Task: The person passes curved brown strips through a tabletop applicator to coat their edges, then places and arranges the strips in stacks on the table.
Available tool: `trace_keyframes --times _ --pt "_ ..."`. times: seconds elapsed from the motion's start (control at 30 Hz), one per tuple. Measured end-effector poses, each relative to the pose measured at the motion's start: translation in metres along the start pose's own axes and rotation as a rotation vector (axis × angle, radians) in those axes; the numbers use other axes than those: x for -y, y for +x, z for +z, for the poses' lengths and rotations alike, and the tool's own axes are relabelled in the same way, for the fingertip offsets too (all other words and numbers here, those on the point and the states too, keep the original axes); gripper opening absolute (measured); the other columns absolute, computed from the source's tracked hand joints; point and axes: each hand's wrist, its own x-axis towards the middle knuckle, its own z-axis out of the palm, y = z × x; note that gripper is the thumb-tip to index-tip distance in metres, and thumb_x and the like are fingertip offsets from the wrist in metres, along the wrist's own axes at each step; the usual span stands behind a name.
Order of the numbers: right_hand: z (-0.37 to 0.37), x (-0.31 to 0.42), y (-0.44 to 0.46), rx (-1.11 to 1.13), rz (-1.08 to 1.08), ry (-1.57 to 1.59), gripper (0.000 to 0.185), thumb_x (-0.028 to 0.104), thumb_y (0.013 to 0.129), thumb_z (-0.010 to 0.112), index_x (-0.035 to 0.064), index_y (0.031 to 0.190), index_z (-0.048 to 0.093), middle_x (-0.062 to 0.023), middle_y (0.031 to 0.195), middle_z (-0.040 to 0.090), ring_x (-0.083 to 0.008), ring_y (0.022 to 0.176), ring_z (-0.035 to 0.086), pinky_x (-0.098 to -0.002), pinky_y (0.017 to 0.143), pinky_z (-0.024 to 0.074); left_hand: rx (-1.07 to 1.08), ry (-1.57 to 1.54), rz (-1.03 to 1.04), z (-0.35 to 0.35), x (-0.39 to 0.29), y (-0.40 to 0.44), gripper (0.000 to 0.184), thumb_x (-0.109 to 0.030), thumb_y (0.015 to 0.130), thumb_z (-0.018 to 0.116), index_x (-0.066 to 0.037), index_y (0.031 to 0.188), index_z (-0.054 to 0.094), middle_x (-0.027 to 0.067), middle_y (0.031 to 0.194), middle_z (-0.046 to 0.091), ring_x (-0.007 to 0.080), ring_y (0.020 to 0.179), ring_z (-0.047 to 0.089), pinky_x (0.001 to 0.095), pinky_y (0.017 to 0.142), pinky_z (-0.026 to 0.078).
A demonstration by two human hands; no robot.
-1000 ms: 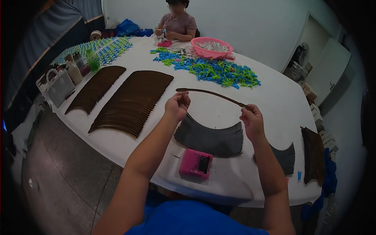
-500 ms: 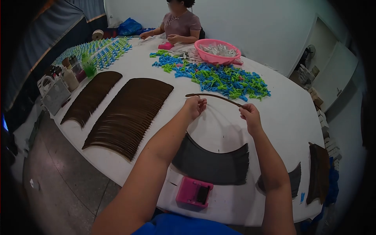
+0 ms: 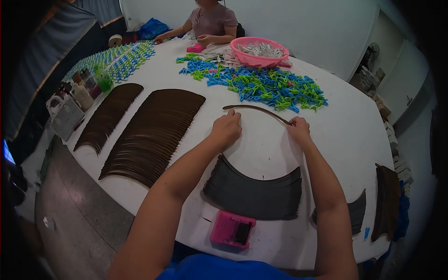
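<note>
A thin, curved brown strip (image 3: 257, 108) is held above the white table. My right hand (image 3: 298, 128) pinches its right end. My left hand (image 3: 227, 128) is just below the strip's left part, fingers bent; whether it grips anything is hidden. Nearer me lies a curved stack of dark grey strips (image 3: 254, 193), with a pink block with a black insert (image 3: 232, 229) in front of it. Two stacks of brown strips, a wide one (image 3: 151, 133) and a narrower one (image 3: 109, 114), lie to the left of my hands.
Blue and green clips (image 3: 275, 87) are heaped beyond my hands, near a pink basket (image 3: 259, 62). A person (image 3: 212, 23) sits across the table. Bottles (image 3: 82, 95) stand at left; more brown strips (image 3: 386, 203) lie at right.
The view has shifted, and the strip has stayed raised between my hands. My left hand has turned with its back upward. The person across has stretched one arm out to the side.
</note>
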Motion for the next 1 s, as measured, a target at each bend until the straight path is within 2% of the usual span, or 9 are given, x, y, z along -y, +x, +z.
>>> trace_keyframes --times 0.1,0.17,0.37,0.67,1.0 --pt "0.002 0.007 0.000 -0.063 0.008 -0.155 0.024 0.028 0.085 0.079 0.0125 0.103 0.077 -0.0127 0.119 0.066 -0.0344 0.112 0.064 -0.0476 0.097 0.0537 -0.048 -0.002 -0.036 0.005 0.001 0.003 0.026 -0.016 0.092 0.058 0.000 0.112 0.057 0.0202 0.120 0.061 0.0422 0.093 0.069 0.0532 0.085 0.056" --pt "0.002 0.011 0.000 -0.017 0.072 -0.180 0.022 0.027 0.089 0.077 0.0164 0.108 0.078 -0.0099 0.126 0.064 -0.0358 0.122 0.059 -0.0531 0.103 0.0508 -0.065 0.017 -0.081 0.007 0.000 0.005 0.027 -0.019 0.093 0.056 0.000 0.113 0.056 0.0206 0.121 0.060 0.0421 0.093 0.069 0.0534 0.084 0.056" --pt "0.000 0.015 -0.001 -0.025 0.087 -0.188 0.021 0.027 0.089 0.075 0.0179 0.108 0.079 -0.0092 0.126 0.064 -0.0361 0.123 0.058 -0.0535 0.105 0.0486 -0.137 0.021 -0.086 0.013 0.002 0.005 0.029 -0.021 0.093 0.055 -0.001 0.114 0.055 0.0204 0.123 0.059 0.0414 0.093 0.069 0.0535 0.083 0.056" --pt "0.003 0.014 0.001 -0.004 0.101 -0.220 0.027 0.030 0.089 0.074 0.0206 0.114 0.078 -0.0067 0.131 0.062 -0.0337 0.128 0.055 -0.0526 0.110 0.0446 -0.126 0.029 -0.130 0.012 0.000 0.005 0.032 -0.023 0.094 0.055 -0.001 0.116 0.055 0.0218 0.126 0.057 0.0411 0.096 0.069 0.0531 0.086 0.056" --pt "0.004 0.018 0.000 -0.020 0.146 -0.174 0.024 0.030 0.090 0.073 0.0199 0.111 0.079 -0.0066 0.131 0.062 -0.0336 0.128 0.054 -0.0518 0.111 0.0447 -0.115 0.036 -0.129 0.009 -0.002 0.003 0.034 -0.024 0.094 0.055 -0.001 0.119 0.056 0.0209 0.128 0.058 0.0401 0.098 0.069 0.0523 0.088 0.056"
